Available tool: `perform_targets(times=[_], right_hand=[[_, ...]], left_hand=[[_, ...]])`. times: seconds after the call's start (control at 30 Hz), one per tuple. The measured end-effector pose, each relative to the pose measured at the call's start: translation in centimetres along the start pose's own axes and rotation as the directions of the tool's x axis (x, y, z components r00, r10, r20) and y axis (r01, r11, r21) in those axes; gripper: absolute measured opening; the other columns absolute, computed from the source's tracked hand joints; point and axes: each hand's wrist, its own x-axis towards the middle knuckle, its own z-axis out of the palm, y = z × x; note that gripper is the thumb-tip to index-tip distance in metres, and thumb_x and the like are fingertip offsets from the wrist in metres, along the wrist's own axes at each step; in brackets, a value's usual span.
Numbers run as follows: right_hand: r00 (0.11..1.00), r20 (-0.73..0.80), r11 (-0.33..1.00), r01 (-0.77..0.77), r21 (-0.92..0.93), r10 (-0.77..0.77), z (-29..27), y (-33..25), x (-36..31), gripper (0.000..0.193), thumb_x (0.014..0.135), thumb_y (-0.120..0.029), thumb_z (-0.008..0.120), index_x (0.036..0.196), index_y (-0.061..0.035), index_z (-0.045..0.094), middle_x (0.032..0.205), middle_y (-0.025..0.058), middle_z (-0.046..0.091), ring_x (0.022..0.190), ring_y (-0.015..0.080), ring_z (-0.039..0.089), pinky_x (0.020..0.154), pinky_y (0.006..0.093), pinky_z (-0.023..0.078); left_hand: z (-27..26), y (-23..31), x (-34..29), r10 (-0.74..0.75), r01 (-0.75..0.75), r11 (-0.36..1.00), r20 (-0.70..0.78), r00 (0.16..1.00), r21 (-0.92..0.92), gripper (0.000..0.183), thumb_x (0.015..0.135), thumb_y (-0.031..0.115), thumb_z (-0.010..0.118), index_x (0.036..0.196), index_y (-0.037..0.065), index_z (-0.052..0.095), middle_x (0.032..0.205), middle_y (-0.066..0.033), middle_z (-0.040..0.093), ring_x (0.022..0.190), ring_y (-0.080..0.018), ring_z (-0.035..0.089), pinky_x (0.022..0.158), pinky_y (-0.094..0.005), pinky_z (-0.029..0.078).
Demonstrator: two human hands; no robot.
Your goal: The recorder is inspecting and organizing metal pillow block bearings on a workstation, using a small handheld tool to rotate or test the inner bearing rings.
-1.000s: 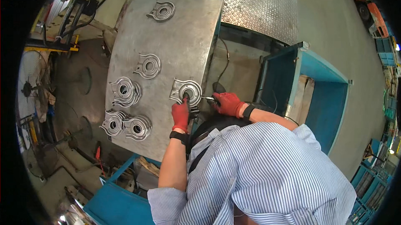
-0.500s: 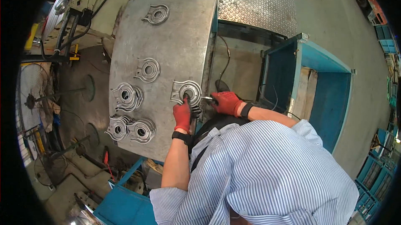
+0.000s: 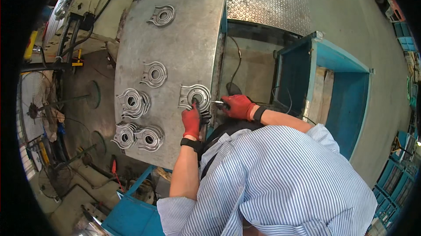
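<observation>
A cast metal bracket [image 3: 187, 91] with a round ring lies at the table's right edge, close to me. My left hand [image 3: 191, 123], in a red and black glove, grips its ring from the near side, one finger at the central hole. In the same kind of glove, my right hand [image 3: 240, 107] is closed around a slim hand tool [image 3: 217, 102]. The tool's thin metal tip points left at the ring's outer rim; whether it touches is too small to tell.
More brackets stand on the steel table [image 3: 188, 39]: a single one [image 3: 163, 15] far off, another single [image 3: 155, 74] mid-table, and stacks [image 3: 150, 138] at the near left. Right of the table are an air hose [image 3: 240, 54] and a blue metal bin [image 3: 346, 109].
The view has shifted slightly. Both hands, the bracket and the tool hold nearly the same positions as before.
</observation>
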Motion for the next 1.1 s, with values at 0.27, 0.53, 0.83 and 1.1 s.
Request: perform_targets(times=[0.27,0.53,0.83,1.1], right_hand=[[0.997,-0.072,1.0,0.015,0.007,-0.014,1.0,1.0,0.0,0.032,0.081,-0.033,0.061,0.099,-0.0073,0.057,0.083,0.019,0.064,0.079,0.0382,0.062,0.066,0.0484,0.048],[1.0,-0.007,1.0,-0.017,0.008,0.017,0.0,0.5,-0.2,0.032,0.082,-0.034,0.061,0.099,-0.0077,0.058,0.084,0.0189,0.064,0.08,0.0382,0.062,0.068,0.0484,0.049],[1.0,-0.018,0.997,0.026,0.071,-0.025,0.7,1.7,-0.1,0.037,0.081,-0.037,0.061,0.104,-0.0084,0.059,0.086,0.0193,0.064,0.082,0.038,0.062,0.071,0.0468,0.049],[0.998,0.066,0.999,0.021,0.025,-0.023,-0.9,0.8,0.7,0.039,0.079,-0.035,0.064,0.105,-0.0053,0.059,0.086,0.0187,0.064,0.081,0.0377,0.062,0.072,0.046,0.049]], left_hand=[[0.4,-0.4,0.3,-0.046,0.046,0.998,0.003,0.999,0.032,0.065,0.088,0.049,0.055,0.072,-0.014,0.06,0.071,-0.0345,0.059,0.07,-0.0455,0.061,0.061,-0.0483,0.043],[1.8,-2.2,1.2,-0.132,0.144,0.98,0.096,0.987,-0.136,0.057,0.088,0.043,0.059,0.07,-0.011,0.06,0.06,-0.0159,0.059,0.056,-0.0252,0.057,0.055,-0.0437,0.042],[0.8,-1.4,1.0,-0.159,0.163,0.986,0.099,0.982,-0.037,0.055,0.088,0.042,0.057,0.073,-0.01,0.063,0.074,-0.0312,0.061,0.077,-0.0462,0.061,0.065,-0.0495,0.045],[0.3,-0.8,0.4,-0.176,0.18,0.981,0.06,0.983,-0.066,0.055,0.087,0.041,0.058,0.07,-0.011,0.061,0.07,-0.0325,0.059,0.074,-0.0475,0.06,0.064,-0.0493,0.045]])
